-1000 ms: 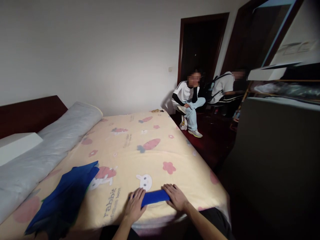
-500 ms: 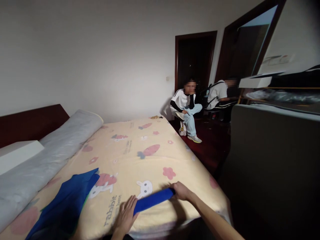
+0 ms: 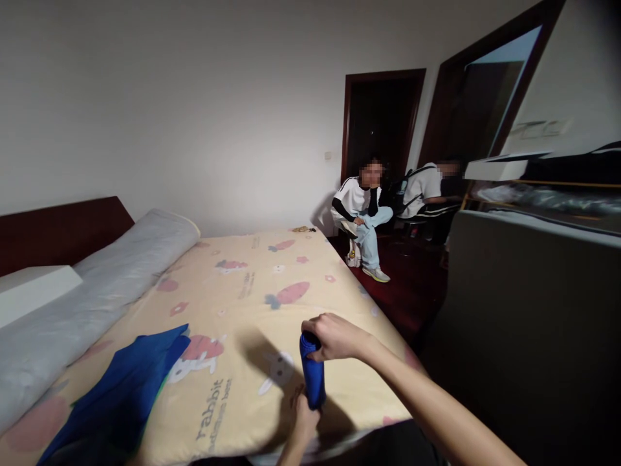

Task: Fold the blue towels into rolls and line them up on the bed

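Note:
A rolled blue cloth (image 3: 314,378) stands nearly upright over the near part of the bed, its coiled end facing up. My right hand (image 3: 332,336) grips the top end, fingers curled over the rim. Low on the roll, my left hand (image 3: 305,414) is closed around the bottom end. Both hands are above the cream sheet (image 3: 242,362) printed with rabbits and carrots. Another blue cloth (image 3: 121,388) lies spread out on the bed to the left, apart from my hands.
A grey rolled mattress (image 3: 121,278) and a white box (image 3: 39,291) lie by the headboard (image 3: 63,226). Two seated people (image 3: 356,200) (image 3: 422,188) are beyond the bed. A dark panel (image 3: 524,310) and a loaded shelf (image 3: 557,184) stand at the right.
The blue roll has turned from lying nearly level to nearly upright. My right hand has risen with its top end; my left hand has moved right and now grips the bottom.

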Available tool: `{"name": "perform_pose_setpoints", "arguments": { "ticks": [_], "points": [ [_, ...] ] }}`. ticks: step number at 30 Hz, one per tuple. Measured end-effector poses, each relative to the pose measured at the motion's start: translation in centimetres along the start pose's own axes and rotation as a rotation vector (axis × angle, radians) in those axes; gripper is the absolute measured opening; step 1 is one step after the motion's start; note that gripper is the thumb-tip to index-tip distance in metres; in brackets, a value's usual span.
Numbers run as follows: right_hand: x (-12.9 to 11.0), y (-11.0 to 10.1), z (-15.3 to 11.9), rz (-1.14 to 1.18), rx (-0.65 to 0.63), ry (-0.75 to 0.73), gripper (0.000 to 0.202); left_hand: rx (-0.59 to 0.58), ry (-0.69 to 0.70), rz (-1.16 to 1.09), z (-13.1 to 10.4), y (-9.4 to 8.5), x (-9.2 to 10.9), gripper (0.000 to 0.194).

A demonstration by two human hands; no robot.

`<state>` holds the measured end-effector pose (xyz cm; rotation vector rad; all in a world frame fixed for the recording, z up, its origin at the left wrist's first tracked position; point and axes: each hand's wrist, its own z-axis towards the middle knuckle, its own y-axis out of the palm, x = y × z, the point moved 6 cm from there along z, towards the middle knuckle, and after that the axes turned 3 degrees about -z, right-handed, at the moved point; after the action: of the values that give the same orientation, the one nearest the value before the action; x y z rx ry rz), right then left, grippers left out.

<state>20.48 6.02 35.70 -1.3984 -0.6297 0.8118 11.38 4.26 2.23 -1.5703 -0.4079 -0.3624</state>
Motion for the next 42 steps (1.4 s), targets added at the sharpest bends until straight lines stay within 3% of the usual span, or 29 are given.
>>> {"name": "perform_pose_setpoints", "arguments": {
  "ticks": [4, 6, 11, 14, 21, 24, 30, 32, 35, 42],
  "points": [
    [1.5, 3.1, -1.2, 0.04, -0.074, 0.067, 0.033, -0.006, -0.043, -0.048, -1.5, 1.8, 0.0, 0.041],
    [2.8, 3.3, -2.1, 0.062, -0.074, 0.109, 0.031, 0.01, -0.038, -0.088, -2.0, 2.0, -0.3, 0.042],
    [6.9, -0.6, -4.7, 0.081, -0.042, 0.219, 0.025, 0.033, 0.012, -0.161, -2.4, 1.9, -0.7, 0.063],
    [10.0, -2.1, -6.4, 0.068, -0.03, 0.293, 0.024, 0.05, 0.106, -0.154, -3.0, 1.6, -0.2, 0.061],
    [16.8, 1.8, -8.9, -0.011, -0.104, 0.518, 0.023, 0.05, 0.222, -0.161, -4.2, 1.3, 0.5, 0.048],
    [19.3, 1.3, -8.7, -0.035, -0.058, 0.573, 0.026, 0.029, 0.22, -0.141, -4.0, 1.6, 0.4, 0.048],
    [24.0, -2.9, -8.1, -0.187, 0.14, 0.737, 0.04, -0.021, 0.194, -0.097, -3.5, 2.5, -0.2, 0.049],
    [24.8, -2.8, -8.3, -0.275, 0.217, 0.775, 0.038, -0.03, 0.203, -0.109, -3.4, 2.7, -0.3, 0.05],
    [25.3, 0.9, -9.8, -0.351, 0.212, 0.874, 0.036, -0.028, 0.215, -0.117, -3.4, 2.9, -0.4, 0.052],
    [23.1, 16.7, -16.6, -0.176, -0.117, 1.039, 0.04, 0.018, 0.193, -0.091, -3.1, 3.9, -0.6, 0.052]
  ]
}}
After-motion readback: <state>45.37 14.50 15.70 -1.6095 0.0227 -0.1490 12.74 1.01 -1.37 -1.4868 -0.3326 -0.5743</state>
